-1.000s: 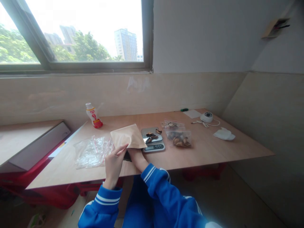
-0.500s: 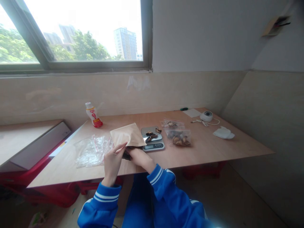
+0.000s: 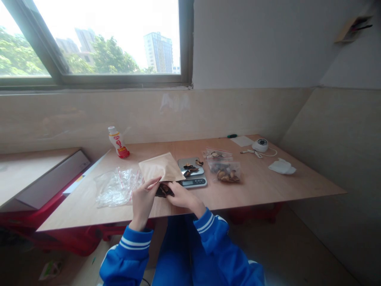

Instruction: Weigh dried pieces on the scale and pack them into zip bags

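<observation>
A tan paper bag [image 3: 162, 167] is tilted over the near edge of the table, its mouth towards me. Dark dried slices [image 3: 164, 190] show in the opening. My left hand [image 3: 144, 200] is closed on the bag's left edge, thumb on top. At the right side of the mouth, my right hand [image 3: 183, 195] is closed on the bag's rim, some fingertips hidden. Just behind it stands a digital kitchen scale [image 3: 198, 182], partly covered by the bag, with several dark curled dried pieces [image 3: 190, 169] on its plate.
Clear plastic bags [image 3: 116, 188] lie crumpled on the left, a drink bottle [image 3: 119, 143] behind them. Right of the scale are zip bags of dried pieces [image 3: 228, 172], a white round device [image 3: 260, 145] with a cable, and a crumpled white tissue [image 3: 281, 167].
My right hand has drawn back to the right from deeper in the bag's mouth, and the dark slices in the opening now show. My left hand keeps its hold; the view has shifted slightly.
</observation>
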`<state>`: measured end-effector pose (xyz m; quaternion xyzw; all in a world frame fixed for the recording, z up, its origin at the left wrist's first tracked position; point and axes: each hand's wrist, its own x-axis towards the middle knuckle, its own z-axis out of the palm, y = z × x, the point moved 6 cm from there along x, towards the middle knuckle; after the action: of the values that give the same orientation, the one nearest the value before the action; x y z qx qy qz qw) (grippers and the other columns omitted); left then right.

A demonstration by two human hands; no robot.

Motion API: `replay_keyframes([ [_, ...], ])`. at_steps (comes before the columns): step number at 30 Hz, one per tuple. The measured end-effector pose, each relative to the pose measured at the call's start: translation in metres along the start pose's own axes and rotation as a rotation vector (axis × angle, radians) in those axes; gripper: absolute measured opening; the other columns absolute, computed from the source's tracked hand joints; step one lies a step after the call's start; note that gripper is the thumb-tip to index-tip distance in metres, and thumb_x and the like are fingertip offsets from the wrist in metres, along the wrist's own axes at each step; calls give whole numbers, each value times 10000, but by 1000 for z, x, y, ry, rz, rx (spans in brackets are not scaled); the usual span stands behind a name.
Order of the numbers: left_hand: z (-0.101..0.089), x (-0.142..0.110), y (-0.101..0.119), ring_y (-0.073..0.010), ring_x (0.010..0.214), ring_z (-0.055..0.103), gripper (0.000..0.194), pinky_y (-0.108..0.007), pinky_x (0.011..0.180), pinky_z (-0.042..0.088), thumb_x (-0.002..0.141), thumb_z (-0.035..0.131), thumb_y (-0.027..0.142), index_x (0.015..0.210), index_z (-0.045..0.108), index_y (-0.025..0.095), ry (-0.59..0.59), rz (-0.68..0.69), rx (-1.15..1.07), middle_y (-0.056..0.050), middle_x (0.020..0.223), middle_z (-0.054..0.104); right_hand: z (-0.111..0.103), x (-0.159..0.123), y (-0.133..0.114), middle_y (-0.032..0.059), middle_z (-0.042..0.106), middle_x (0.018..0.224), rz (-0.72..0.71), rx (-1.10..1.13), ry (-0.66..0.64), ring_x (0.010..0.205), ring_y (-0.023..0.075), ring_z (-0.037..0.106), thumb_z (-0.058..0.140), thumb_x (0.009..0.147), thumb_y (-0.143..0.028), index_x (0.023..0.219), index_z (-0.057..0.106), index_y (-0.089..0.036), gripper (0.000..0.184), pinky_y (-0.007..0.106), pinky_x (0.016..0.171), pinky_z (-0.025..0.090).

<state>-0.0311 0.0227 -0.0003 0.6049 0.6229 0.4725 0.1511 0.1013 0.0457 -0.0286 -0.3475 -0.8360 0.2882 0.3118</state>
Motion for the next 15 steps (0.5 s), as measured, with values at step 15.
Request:
replay_keyframes([
  [15, -8, 15, -8, -223, 821, 711, 257, -269, 686, 536, 754, 614, 386, 942, 737, 262, 7, -10, -3, 11, 822, 757, -105, -52, 84, 121, 528, 1200, 278, -46, 470, 1119, 236, 535, 524, 846, -315, 1274, 490, -192, 447, 411, 935, 462],
])
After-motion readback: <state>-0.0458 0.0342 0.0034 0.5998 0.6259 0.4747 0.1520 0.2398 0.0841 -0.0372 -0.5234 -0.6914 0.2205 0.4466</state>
